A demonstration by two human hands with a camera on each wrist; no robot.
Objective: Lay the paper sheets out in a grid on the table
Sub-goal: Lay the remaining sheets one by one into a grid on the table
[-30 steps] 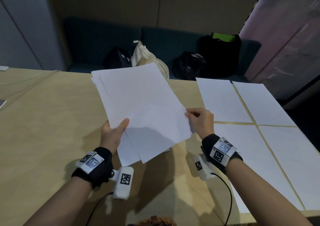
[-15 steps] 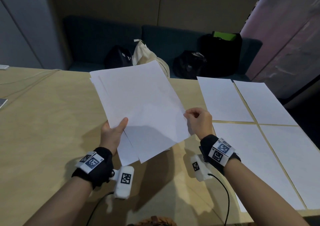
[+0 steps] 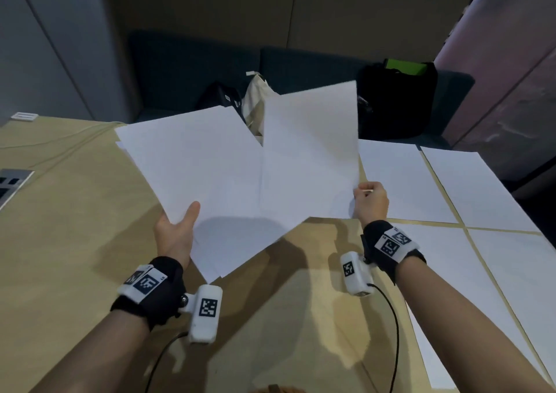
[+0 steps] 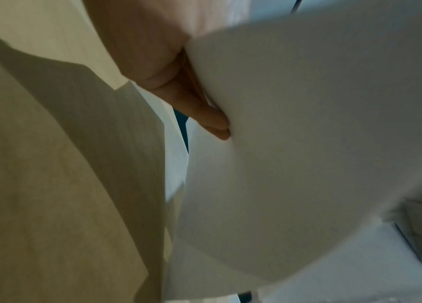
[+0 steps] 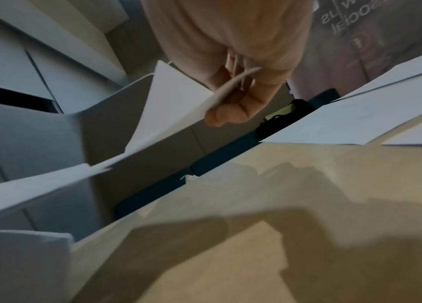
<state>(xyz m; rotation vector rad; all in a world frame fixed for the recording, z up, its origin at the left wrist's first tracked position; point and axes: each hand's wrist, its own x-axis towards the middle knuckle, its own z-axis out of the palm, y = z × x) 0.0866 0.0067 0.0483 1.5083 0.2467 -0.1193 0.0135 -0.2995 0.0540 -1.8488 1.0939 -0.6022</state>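
My left hand [image 3: 176,227] holds a stack of white sheets [image 3: 195,167] above the wooden table [image 3: 75,227], thumb on top; in the left wrist view its fingers [image 4: 204,114] lie under the stack [image 4: 308,143]. My right hand [image 3: 368,200] pinches the edge of a single sheet [image 3: 310,152] that is drawn to the right, half off the stack and raised. The right wrist view shows the fingers [image 5: 233,102] curled on that sheet's edge [image 5: 173,102]. Several sheets [image 3: 400,179] lie flat in a grid at the right of the table.
Beyond the table's far edge stands a dark sofa [image 3: 195,71] with a black bag [image 3: 397,101], a beige tote [image 3: 255,98] and another dark bag [image 3: 221,98]. A cable [image 3: 60,143] runs across the table's far left. A socket panel [image 3: 12,182] sits at the left edge.
My right hand has pulled the top sheet to the right and lifted it off the stack. The left hand keeps the stack in about the same place.
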